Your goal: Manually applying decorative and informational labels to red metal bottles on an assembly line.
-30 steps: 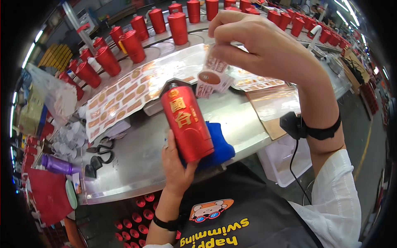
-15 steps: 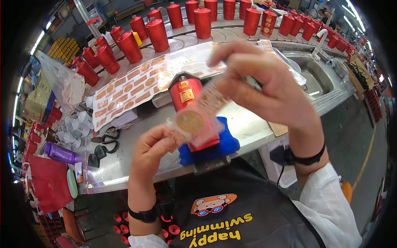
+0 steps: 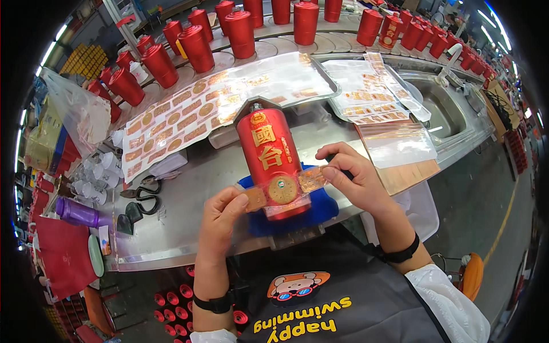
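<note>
I have the left hand (image 3: 220, 212) closed in a pinch, thumb against forefinger, on one end of a thin clear film strip with a round gold disc and gold side patches (image 3: 283, 190). The right hand (image 3: 355, 182) pinches the strip's other end the same way, its remaining fingers partly curled. Between them the strip spans the lower part of a glossy red, gold-lettered cylindrical bottle (image 3: 267, 140); from my view I cannot tell whether the disc touches the surface or sits just above it.

The bottle leans back on a folded bright-blue cloth (image 3: 263, 226), its neck near a dark angular support (image 3: 243, 107), over the brushed-metal table (image 3: 183, 220).

I judge the strip very light, limp and easily creased, perhaps tacky underneath, so I would hold it only by its outermost ends, with even, gentle tension and fingertips off the disc. The bottle looks rigid and fairly heavy, its smooth coat likely slippery and prone to scuffing; I would take it around the body, with the cloth supporting its base.
</note>
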Demonstrator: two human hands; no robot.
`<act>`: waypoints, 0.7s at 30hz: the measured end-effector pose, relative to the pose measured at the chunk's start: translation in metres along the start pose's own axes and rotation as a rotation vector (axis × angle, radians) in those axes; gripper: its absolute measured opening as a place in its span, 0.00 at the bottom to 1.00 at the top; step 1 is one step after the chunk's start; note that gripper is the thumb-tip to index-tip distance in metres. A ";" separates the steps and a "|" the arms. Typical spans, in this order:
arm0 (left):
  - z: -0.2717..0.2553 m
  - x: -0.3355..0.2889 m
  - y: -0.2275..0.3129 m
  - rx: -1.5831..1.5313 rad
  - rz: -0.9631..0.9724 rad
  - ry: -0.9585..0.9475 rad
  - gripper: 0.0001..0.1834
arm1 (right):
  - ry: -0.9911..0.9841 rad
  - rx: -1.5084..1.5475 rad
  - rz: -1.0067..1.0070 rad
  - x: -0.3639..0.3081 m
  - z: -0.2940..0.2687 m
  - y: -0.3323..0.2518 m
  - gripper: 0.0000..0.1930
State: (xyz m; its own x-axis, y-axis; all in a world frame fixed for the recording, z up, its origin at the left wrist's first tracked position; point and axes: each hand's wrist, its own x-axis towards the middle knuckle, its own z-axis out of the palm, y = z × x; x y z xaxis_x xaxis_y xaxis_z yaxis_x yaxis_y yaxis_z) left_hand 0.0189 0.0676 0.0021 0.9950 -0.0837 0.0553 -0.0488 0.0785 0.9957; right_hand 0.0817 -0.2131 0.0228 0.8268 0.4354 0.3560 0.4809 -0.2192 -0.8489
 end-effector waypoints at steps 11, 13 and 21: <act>0.005 -0.004 -0.003 -0.084 0.033 0.104 0.11 | 0.047 0.029 -0.042 0.003 0.002 0.000 0.09; 0.006 -0.005 -0.003 -0.057 0.022 0.120 0.11 | 0.035 0.010 -0.053 0.002 0.000 0.001 0.09; 0.012 -0.005 -0.008 -0.020 0.083 0.329 0.09 | 0.002 0.038 0.025 0.001 -0.002 0.001 0.08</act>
State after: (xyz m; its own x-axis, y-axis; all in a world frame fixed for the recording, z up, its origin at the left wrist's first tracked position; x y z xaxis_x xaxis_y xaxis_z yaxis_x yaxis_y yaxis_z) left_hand 0.0132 0.0560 -0.0048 0.9628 0.2483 0.1065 -0.1327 0.0910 0.9870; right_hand 0.0835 -0.2144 0.0234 0.8393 0.4281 0.3351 0.4484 -0.1965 -0.8720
